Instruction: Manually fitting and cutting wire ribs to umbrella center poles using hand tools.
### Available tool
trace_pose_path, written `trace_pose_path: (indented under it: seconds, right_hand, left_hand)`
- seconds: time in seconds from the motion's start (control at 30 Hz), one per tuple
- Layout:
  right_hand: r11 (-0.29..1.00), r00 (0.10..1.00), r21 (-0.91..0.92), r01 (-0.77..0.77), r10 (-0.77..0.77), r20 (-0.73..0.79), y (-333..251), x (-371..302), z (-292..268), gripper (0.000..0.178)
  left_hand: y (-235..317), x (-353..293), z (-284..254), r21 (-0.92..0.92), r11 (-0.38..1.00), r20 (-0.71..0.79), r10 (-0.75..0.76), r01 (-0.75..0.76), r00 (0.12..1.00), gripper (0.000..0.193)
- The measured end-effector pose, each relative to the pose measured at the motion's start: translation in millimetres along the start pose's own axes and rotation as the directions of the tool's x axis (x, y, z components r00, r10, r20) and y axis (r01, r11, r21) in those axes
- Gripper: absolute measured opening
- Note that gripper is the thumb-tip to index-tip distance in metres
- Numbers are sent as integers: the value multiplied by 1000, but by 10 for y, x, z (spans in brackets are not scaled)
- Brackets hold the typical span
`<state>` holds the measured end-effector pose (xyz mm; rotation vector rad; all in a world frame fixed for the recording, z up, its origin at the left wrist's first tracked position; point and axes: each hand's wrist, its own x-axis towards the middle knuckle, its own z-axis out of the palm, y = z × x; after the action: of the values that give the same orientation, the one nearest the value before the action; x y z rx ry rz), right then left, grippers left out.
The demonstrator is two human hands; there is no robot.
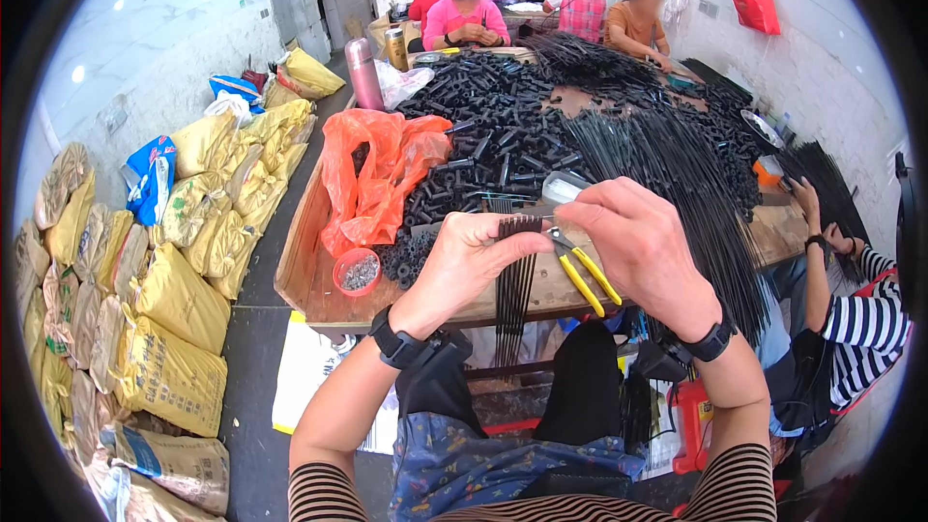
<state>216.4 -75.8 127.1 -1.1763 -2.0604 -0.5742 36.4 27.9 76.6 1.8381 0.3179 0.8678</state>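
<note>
My left hand (462,256) is closed round a row of thin black rods (512,304), which hang down side by side past the table's front edge. Close to their upper ends, my right hand (638,237) has its fingers pinched together. What they pinch is too small to make out. Between my hands are pliers with yellow handles (588,280); whether they lie on the table or touch my right hand I cannot tell. A small clear scoop-like piece (563,188) shows just behind my right fingers.
Black plastic parts (503,126) and long black rods (677,193) heap the wooden table (309,280). An orange bag (372,174), a red tub (358,273) of small metal pieces and a pink flask (364,74) stand left. Yellow sacks (179,377) line the wall. Several people sit around.
</note>
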Motion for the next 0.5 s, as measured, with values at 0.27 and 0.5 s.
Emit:
trace_pose_path:
  seconds: [0.27, 0.5]
  right_hand:
    - [999, 1000, 30, 30, -30, 5, -1, 42, -33, 24]
    - [999, 998, 32, 2, -4, 62, -77, 73, -75, 25]
  left_hand:
    - [-122, 6, -26, -14, 1000, 33, 19, -19, 999, 17]
    - [-182, 51, 12, 97, 991, 43, 86, -90, 995, 15]
